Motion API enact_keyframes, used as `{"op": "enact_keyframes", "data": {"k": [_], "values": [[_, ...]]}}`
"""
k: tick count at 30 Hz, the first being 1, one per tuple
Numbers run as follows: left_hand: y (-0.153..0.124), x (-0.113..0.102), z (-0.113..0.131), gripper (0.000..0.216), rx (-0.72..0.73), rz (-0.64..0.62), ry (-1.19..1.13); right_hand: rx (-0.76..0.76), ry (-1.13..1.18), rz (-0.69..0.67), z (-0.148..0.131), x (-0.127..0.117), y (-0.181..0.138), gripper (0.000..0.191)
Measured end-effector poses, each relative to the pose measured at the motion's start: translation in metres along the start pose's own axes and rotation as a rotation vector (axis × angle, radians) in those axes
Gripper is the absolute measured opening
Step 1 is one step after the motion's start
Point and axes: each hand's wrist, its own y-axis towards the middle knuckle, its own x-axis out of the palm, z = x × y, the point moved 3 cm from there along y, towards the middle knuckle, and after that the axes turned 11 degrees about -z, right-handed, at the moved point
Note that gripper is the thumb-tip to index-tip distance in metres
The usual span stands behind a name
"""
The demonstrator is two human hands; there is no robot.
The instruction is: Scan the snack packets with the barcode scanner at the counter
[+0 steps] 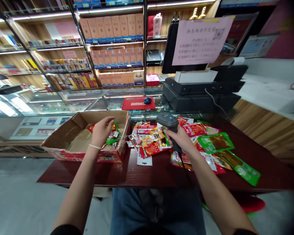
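Note:
Over the right part of an open cardboard box (63, 141) is my left hand (102, 130). Its fingers are loosely bent, with a gap showing between them, and I see nothing held there. Below and beside it in the box lie several small snack packets (114, 133), red, green and white. My right hand (180, 137) is wrapped round the handle of a black barcode scanner (167, 120) with a lit blue light. The scanner is above a heap of snack packets (147, 140) on the dark red table. Green-edged packets (215, 142) lie to the right of my right forearm.
The dark red table (134, 176) carries box and packets. Behind it stands a glass counter (83, 98) with a red mouse pad (131, 103) and mouse (147, 100). A black till (198, 98) and a screen with a pink notice (198, 42) stand back right. Shelves hold boxed goods.

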Motion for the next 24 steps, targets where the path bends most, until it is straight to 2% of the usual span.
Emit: {"op": "enact_keyframes", "data": {"k": [5,8,10,13,17,21,24], "values": [[-0.001,0.018,0.064,0.03,0.187,-0.048,0.088,0.009,0.02,0.051,-0.002,-0.022,-0.011,0.036],[-0.001,0.047,0.096,0.029,0.264,-0.087,0.124,0.009,0.027,0.064,0.002,-0.034,-0.018,0.037],[-0.002,0.073,0.109,0.028,0.304,-0.147,0.107,0.002,0.032,0.078,0.005,-0.04,-0.024,0.037],[-0.005,0.115,0.114,0.025,0.342,-0.248,0.059,0.012,0.034,0.087,0.009,-0.047,-0.035,0.037],[-0.01,0.163,0.109,0.023,0.338,-0.354,0.034,0.022,0.049,0.103,0.014,-0.056,-0.046,0.038],[-0.011,0.196,0.103,0.033,0.324,-0.463,0.071,0.014,0.075,0.105,0.021,-0.064,-0.049,0.038],[-0.011,0.212,0.1,0.043,0.337,-0.53,0.147,0.016,0.082,0.109,0.025,-0.067,-0.047,0.038]]}}
